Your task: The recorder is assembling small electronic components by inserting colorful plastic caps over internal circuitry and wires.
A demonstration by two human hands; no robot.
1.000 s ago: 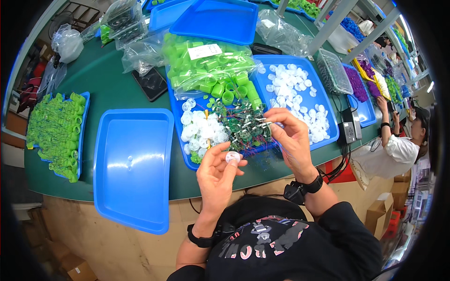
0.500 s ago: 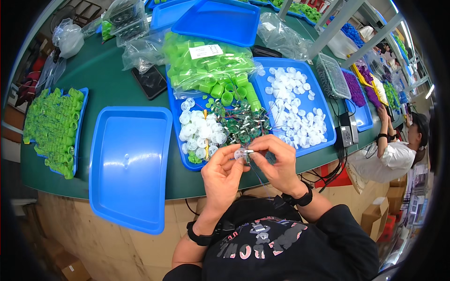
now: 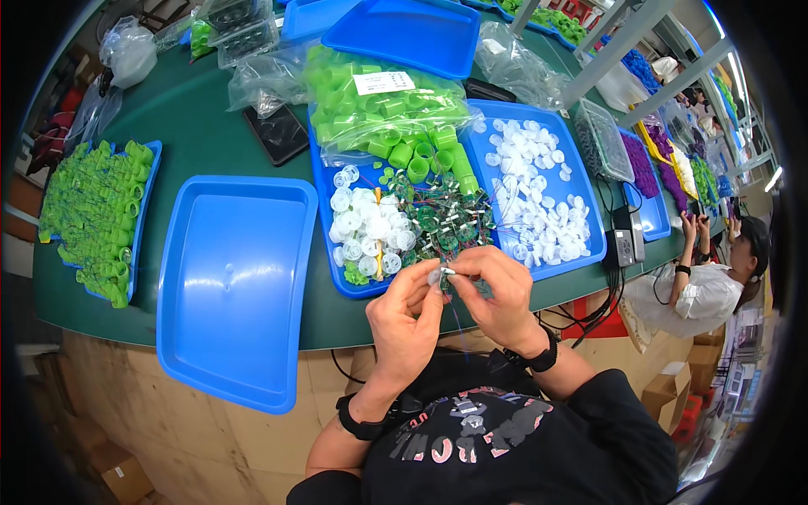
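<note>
My left hand (image 3: pixel 406 324) and my right hand (image 3: pixel 498 295) meet over the table's near edge. Between their fingertips sits a small white round cap (image 3: pixel 435 275) and a small wired part (image 3: pixel 450 278) with thin wires hanging down. Just beyond the hands lies a blue tray (image 3: pixel 330 252) holding white caps (image 3: pixel 364 229), a tangle of small wired parts (image 3: pixel 444 220) and loose green tubes (image 3: pixel 425 160). Which hand holds which piece I cannot tell exactly; both pinch the pair together.
A bare blue tray (image 3: pixel 231 286) overhangs the table's edge at left. Green tubes fill a tray (image 3: pixel 145 210) far left. A tray of white caps (image 3: pixel 539 198) is at right, a bag of green tubes (image 3: pixel 374 105) and a dark phone (image 3: pixel 276 133) behind. Another person (image 3: pixel 715 278) works at right.
A second ago my right hand was reaching into the wired parts while my left held a white cap. Both hands then came together near the table's edge with cap and wired part.
</note>
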